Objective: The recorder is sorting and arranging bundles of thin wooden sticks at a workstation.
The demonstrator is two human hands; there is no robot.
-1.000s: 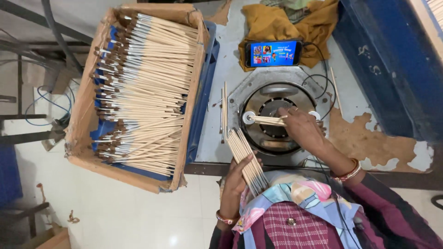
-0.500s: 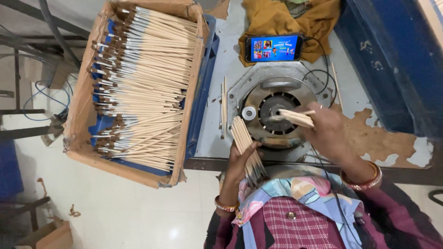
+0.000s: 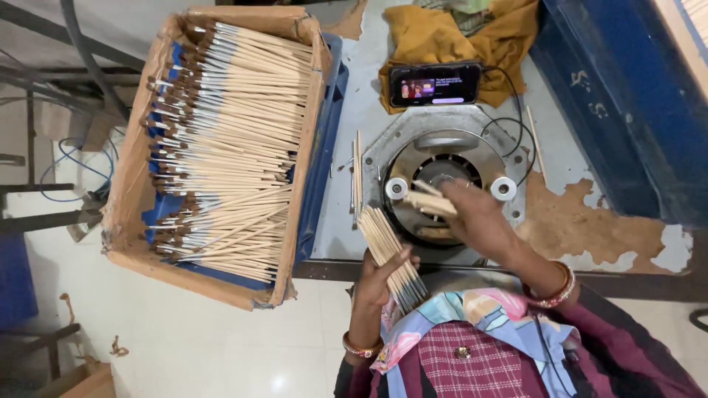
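At far left we see the cardboard box (image 3: pixel 214 147) packed with paintbrushes lying across it, bristle ends toward its left wall, handles pointing right. A few loose wooden sticks (image 3: pixel 357 177) lie upright in the frame on the grey table (image 3: pixel 354 110), between the box and the round metal machine (image 3: pixel 442 177). Our left hand (image 3: pixel 380 284) closes around a bundle of brush handles (image 3: pixel 391 254), its long axis slanting from upper left down to lower right, the lower ends hidden against the patterned cloth. Our right hand (image 3: pixel 476 221), the nearer one to the machine, pinches a few handles (image 3: pixel 429 200) lying almost level, tips pointing left, over the machine's dark centre between two white rollers (image 3: pixel 396 189). We cannot tell how many it pinches. A phone (image 3: pixel 435 83) leans on yellow cloth (image 3: pixel 450 37) behind.
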